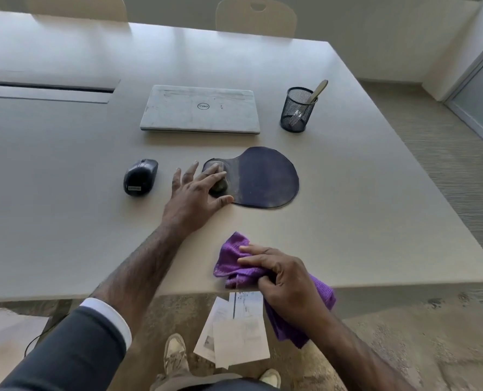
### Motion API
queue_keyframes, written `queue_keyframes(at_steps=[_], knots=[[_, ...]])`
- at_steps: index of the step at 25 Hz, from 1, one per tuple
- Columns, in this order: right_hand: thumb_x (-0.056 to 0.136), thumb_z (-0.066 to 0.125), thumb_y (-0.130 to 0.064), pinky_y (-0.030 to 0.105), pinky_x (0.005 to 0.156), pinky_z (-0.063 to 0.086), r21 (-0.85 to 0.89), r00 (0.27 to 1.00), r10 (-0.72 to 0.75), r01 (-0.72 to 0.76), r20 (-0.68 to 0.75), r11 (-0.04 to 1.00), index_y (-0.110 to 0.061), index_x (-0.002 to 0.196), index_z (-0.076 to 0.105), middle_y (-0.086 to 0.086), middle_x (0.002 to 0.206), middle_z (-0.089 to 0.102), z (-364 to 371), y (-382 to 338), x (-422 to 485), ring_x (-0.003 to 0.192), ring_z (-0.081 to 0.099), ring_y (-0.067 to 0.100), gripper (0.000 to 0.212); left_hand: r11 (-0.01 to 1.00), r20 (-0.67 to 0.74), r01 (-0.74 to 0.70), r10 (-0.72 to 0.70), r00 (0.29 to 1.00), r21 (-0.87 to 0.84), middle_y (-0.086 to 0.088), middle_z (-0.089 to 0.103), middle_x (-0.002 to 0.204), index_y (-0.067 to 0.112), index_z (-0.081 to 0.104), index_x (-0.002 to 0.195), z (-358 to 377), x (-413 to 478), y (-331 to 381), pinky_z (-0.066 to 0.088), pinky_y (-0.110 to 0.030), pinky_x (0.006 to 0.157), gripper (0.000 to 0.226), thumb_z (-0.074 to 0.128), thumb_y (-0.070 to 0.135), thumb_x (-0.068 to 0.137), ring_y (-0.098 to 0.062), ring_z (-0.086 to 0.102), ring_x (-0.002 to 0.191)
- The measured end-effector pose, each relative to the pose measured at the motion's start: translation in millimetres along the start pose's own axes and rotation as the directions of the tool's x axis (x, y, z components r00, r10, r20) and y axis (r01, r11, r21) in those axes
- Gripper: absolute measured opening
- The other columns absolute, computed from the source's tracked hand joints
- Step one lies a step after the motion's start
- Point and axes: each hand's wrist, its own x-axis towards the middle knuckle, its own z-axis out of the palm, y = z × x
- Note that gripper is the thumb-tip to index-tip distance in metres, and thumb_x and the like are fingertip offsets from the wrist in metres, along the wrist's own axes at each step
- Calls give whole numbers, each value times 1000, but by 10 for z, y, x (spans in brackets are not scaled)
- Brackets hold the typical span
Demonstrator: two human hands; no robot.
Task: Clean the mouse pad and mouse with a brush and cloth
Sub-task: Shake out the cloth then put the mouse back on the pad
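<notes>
Purple cloth [230, 259] is gripped in the right hand [287, 280]; the left hand [191, 194], fingers spread, steadies the mouse pad [265, 176]; wiping seems next.

Surface [65, 221]: laptop [200, 110] at far centre. Holder [298, 110] stands just right of it, with a long handle [318, 90] leaning inside.

Mouse pad [265, 177] lies nearer than the laptop, right of centre. Mouse [140, 177] sits left of the pad, apart from it.

Left hand [195, 193] lies between the two, fingers [213, 176] over the pad's left end.

Cloth [232, 258] is at the near edge, in front of the pad, partly hanging past the edge, in the right hand [285, 277].

Papers [237, 334] lie on the floor below that edge. Chair [256, 16] stands behind the far side.
</notes>
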Motion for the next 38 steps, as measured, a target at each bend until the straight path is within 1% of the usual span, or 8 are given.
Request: queue_keyframes(at_steps=[5, 11, 17, 21, 25, 28, 33, 38], knots=[[76, 53, 17, 23, 108, 49, 165, 975, -100, 67, 200, 984, -15, 118, 77, -6, 129, 71, -192, -158, -240, 126, 61, -1, 58, 1000, -1, 10, -10, 1000, -8, 14, 34, 163, 33, 45, 152, -4, -14, 9, -3, -50, 126, 68, 55, 66, 94, -20, 7, 157], [81, 53, 15, 25, 110, 48, 121, 994, 2, 11, -105, 993, -15, 121, 76, -7, 126, 71, -387, -97, 6, 122, 62, -1, 55, 1000, -9, -9, 9, 1000, 5, 9, 36, 163, 30, 45, 152, 12, -21, -16, 1, -52, 126, 69, 56, 65, 94, -22, 11, 157], [76, 51, 13, 19, 107, 46, 160, 968, -89, 52, 235, 986, -14, 122, 75, -3, 130, 70, -115, -165, -209, 124, 60, -2, 58, 1000, -10, -8, 7, 1000, -3, 10, 37, 162, 30, 46, 152, 8, -12, -10, 2, -50, 126, 69, 57, 65, 93, -21, 12, 156], [81, 53, 11, 28, 111, 47, 194, 998, -30, 18, 59, 981, -16, 126, 73, -7, 132, 68, -100, -95, -194, 127, 58, -1, 56, 1000, -9, -9, 9, 1000, -12, 10, 36, 163, 30, 46, 152, 9, -17, -10, 2, -50, 126, 70, 57, 64, 93, -22, 12, 156], [74, 47, 14, 27, 111, 46, 262, 980, -47, -6, 194, 965, -15, 121, 76, -5, 129, 71, -159, -164, -173, 125, 62, 4, 62, 1000, -8, -7, 7, 1000, -11, 11, 35, 163, 30, 45, 153, 8, -16, -4, 2, -48, 127, 70, 58, 64, 93, -21, 12, 156], [79, 52, 12, 35, 111, 48, 312, 990, 107, -72, -97, 947, -17, 121, 75, -6, 122, 75, -477, -6, 79, 120, 67, 9, 57, 1000, -5, 2, -2, 1000, -17, 12, 34, 163, 31, 45, 153, 8, -12, -1, 1, -47, 127, 70, 57, 64, 93, -19, 11, 157], [85, 55, 7, 30, 94, 53, 80, 818, 226, -218, -529, 973, -18, 121, 75, 3, 113, 78, -1224, 376, 735, 94, 70, 11, 48, 999, -5, 0, 0, 1000, -49, 12, 34, 163, 31, 45, 153, 7, -24, -2, 4, -45, 127, 69, 58, 63, 93, -19, 13, 156], [86, 50, 4, 38, 110, 44, -179, 735, 230, -433, -638, 884, -4, 132, 66, 22, 133, 66, -1614, 821, 1303, 125, 60, 37, 50, 998, 11, 9, -8, 1000, -67, 14, 33, 164, 33, 44, 153, 8, -27, 7, 10, -43, 127, 68, 57, 63, 93, -18, 19, 154]])
